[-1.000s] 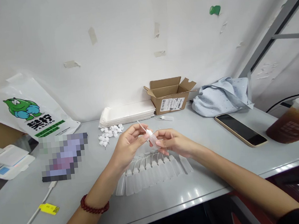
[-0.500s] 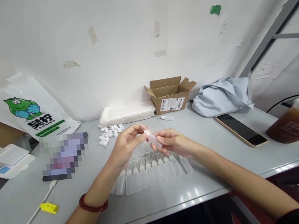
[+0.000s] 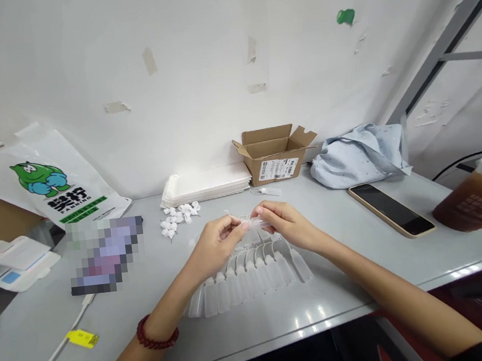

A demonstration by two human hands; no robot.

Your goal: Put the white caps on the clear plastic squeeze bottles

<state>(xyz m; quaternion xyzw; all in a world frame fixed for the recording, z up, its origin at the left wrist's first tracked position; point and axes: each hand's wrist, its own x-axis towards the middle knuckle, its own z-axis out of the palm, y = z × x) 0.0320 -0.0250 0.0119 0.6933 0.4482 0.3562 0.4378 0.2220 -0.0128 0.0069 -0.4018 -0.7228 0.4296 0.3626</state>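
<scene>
My left hand (image 3: 218, 245) and my right hand (image 3: 280, 223) meet above the grey table (image 3: 346, 284), both pinched on one small translucent squeeze bottle (image 3: 254, 222) that lies almost level between them. My left fingertips close on its thin needle tip, my right fingers on its body. Just below my hands a row of several similar small bottles (image 3: 250, 272) lies side by side on the table. A red bead bracelet is on my left wrist.
A heap of small white caps (image 3: 178, 215) lies behind my left hand, with a white stack (image 3: 207, 183) and an open cardboard box (image 3: 273, 153) further back. A phone (image 3: 390, 209), blue cloth (image 3: 356, 154) and brown drink cup (image 3: 479, 193) are right; a printed bag (image 3: 58, 188) and cable (image 3: 52, 355) left.
The bottle has swung from tilted upward to nearly level, and both hands have dropped a little toward the row of bottles. The view shifted slightly.
</scene>
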